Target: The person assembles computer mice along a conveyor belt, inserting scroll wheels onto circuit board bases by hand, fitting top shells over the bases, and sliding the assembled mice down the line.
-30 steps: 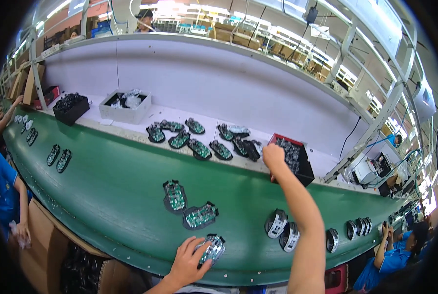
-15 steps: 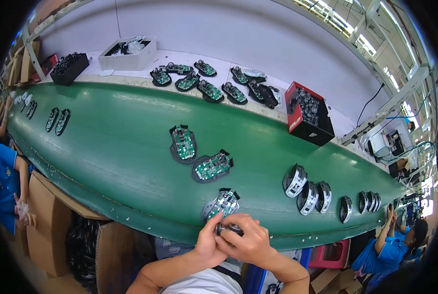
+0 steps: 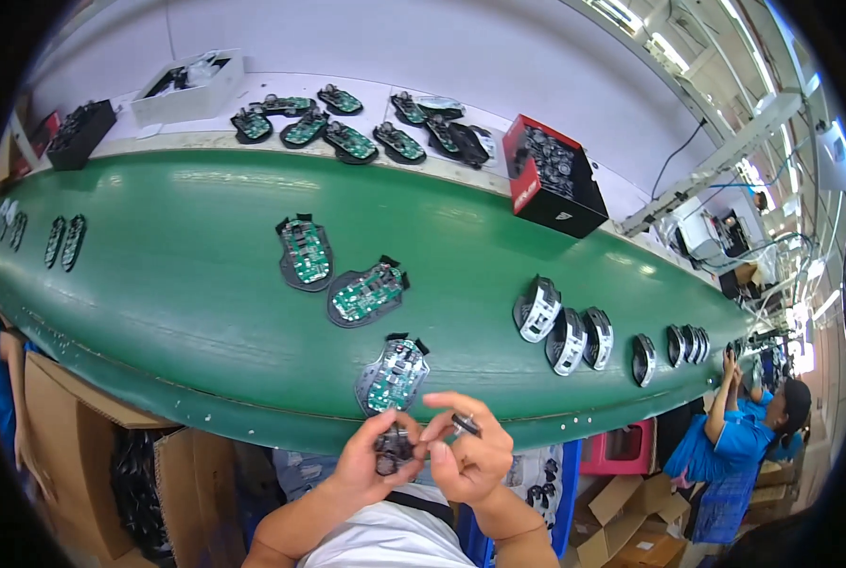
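Observation:
In front of my body, close to the near edge of the green conveyor belt (image 3: 196,312), both hands are nearly touching. My left hand (image 3: 361,464) is cupped around a cluster of small dark parts (image 3: 395,449), whose exact kind I cannot make out. A small black round part (image 3: 465,425) sits between the curled fingers of my right hand (image 3: 475,459). Just beyond them lies a computer mouse base with a green circuit board (image 3: 396,375). Two similar mouse bases, one a tilted board (image 3: 367,292) and one farther back (image 3: 306,252), rest on the belt.
Several mouse shells (image 3: 567,342) stand to the right. Along the back ledge are more circuit-board bases (image 3: 351,143), a red and black box of small dark parts (image 3: 557,175), a white bin (image 3: 186,95) and a black bin (image 3: 80,137). A co-worker (image 3: 740,426) is at the right.
My hands have parted slightly, exposing the dark parts in the left one. The right hand has drawn back with its small black part. The whole view has shifted.

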The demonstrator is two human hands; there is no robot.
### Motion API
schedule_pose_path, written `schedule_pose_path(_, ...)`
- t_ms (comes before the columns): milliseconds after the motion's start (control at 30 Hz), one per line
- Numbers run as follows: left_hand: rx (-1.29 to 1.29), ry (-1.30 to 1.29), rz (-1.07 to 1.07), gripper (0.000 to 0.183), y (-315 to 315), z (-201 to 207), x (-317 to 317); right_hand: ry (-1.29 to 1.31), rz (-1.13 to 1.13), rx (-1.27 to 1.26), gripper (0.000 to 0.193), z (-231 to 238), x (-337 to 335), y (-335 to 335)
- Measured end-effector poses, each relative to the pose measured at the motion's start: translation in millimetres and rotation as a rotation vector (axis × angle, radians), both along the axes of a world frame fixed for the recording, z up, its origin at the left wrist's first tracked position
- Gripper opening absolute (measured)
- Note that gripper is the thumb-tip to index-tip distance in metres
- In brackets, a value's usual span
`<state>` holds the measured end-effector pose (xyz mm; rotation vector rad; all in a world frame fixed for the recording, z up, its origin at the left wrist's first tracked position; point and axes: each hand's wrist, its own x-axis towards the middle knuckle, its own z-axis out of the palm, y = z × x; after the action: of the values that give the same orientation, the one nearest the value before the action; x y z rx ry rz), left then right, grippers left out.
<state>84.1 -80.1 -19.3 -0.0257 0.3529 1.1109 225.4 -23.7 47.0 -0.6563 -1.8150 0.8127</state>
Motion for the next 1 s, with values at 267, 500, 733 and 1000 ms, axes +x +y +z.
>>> schedule_pose_path(267, 0.242, 0.319, 0.089, 0.02, 10, 12, -38, -0.057, -0.258, -0.047, 0.041, -24, 15, 10)
schedule_pose_path(500, 0.307, 0.24, 0.146, 0.018, 14, -3, -46, -0.047, -0.255, -0.134, 0.044, -36, 6, 10)
schedule_pose_path(733, 0.325, 0.752, 0.077, 0.026, 20, 19, -36, -0.12, 0.03, -0.189, 0.039, -30, -4, 9)
schedule_pose_path(1000, 0.387, 0.66, 0.016, 0.022, 20, 12, -38, -0.442, 0.297, 0.018, 0.019, -12, -2, 15)
